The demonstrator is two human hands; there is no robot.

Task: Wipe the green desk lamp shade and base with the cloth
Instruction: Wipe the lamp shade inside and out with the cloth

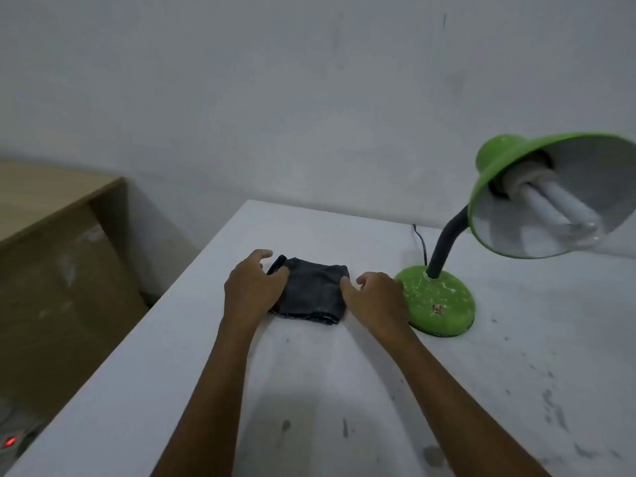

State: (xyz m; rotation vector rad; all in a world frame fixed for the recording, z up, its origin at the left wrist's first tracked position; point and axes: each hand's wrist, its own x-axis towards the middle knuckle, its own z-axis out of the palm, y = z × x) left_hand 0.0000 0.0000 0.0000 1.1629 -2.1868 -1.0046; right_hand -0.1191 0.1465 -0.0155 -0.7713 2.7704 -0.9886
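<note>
2 bare hands reach over a white table point(309, 390) toward a dark folded cloth point(311, 292) that lies flat near the table's middle. The left hand point(253, 287) rests on the cloth's left edge, fingers curled loosely over it and thumb raised; whether it actually pinches the fabric cannot be told. The right hand point(378, 297) sits at the cloth's right edge with its fingers bent, 1 fingertip touching the fabric's corner, gripping nothing that shows. Just right of that hand stands the lamp's round green base point(444, 304), flecked with white marks, its near-left rim partly hidden behind the hand. A black bendy neck point(444, 246) rises from the base and curves right to the green shade point(495, 156), which is tilted so its pale inside and a white tube bulb point(557, 204) face the camera. A thin black cord point(421, 242) runs off behind the base. Left of the table stands a tan box point(58, 270), and a small red light point(10, 441) glows at the bottom left corner.
</note>
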